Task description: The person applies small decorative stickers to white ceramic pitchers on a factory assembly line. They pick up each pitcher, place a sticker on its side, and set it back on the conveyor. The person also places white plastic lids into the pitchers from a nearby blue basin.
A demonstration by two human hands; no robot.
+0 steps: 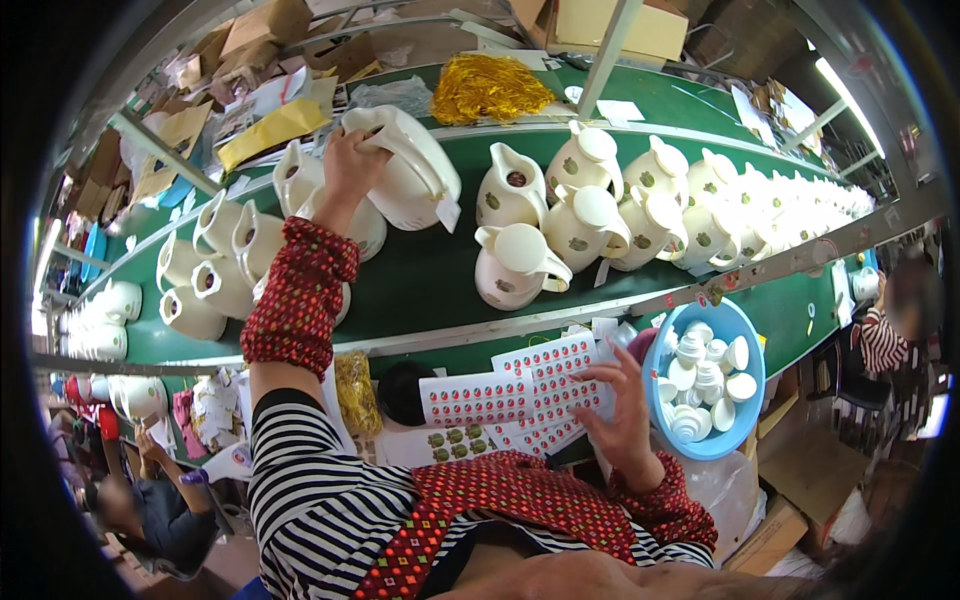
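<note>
Head view: we see the left hand [355, 165] at the upper end of a cream jug [418, 175], its fingers curled over the rim beside the dark mouth. The grip is closed on the jug there, so most of the body lies to the right of and below the fingers. We see the jug tilted, its long handle slanting down on the side away from the hand and a small white tag [448, 212] near the handle's lower end. It is above the far part of the green bench [425, 290], between a group of open jugs [260, 240] on the left and rows of lidded jugs [585, 218] on the right; one jug [511, 188] just right of it has its mouth uncovered.

Well apart from the held jug, the right hand [622, 410] is nearer the body. Its fingers are spread and apart, just over sheets of red stickers [480, 398]; we cannot tell whether a small sticker sits on a fingertip. Beside this hand, to its right, stands a blue basin [705, 452] with white lids [740, 387] inside. Left of the sheets we see a round black object [402, 395] and a gold tinsel bundle [357, 393].
</note>
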